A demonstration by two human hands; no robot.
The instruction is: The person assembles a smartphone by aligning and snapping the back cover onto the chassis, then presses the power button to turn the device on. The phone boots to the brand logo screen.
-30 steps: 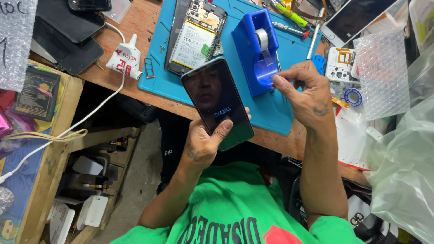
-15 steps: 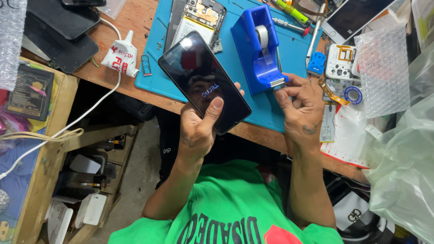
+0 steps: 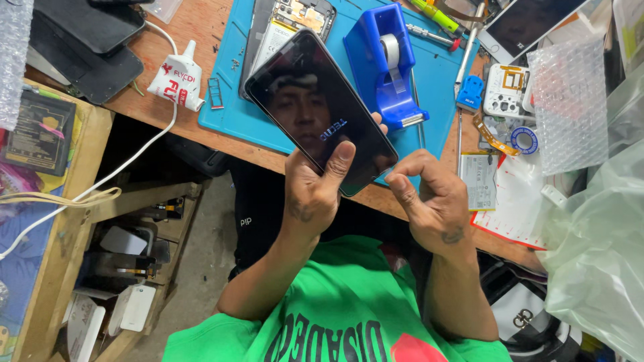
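Note:
My left hand (image 3: 312,194) grips a black phone (image 3: 315,107) by its near end, with the thumb pressed on the dark glass screen. The phone is tilted above the front edge of the blue work mat (image 3: 443,74). My right hand (image 3: 429,201) hovers by the phone's near right corner, its fingers curled in and thumb meeting the forefinger; nothing shows between them. Just beyond the phone, a blue tape dispenser (image 3: 386,60) stands on the mat. An opened phone (image 3: 285,23) with its insides exposed lies partly hidden behind the held phone.
A white glue tube (image 3: 176,74) and a white cable (image 3: 127,167) lie left of the mat on the wooden bench (image 3: 201,114). Screwdrivers (image 3: 433,17), small parts, a tape roll (image 3: 523,139), bubble wrap (image 3: 570,100) and plastic bags (image 3: 597,248) crowd the right. Dark panels (image 3: 87,40) sit far left.
My right hand left the tape dispenser and came back to the phone's near corner. My left hand lifted the phone higher and farther over the mat.

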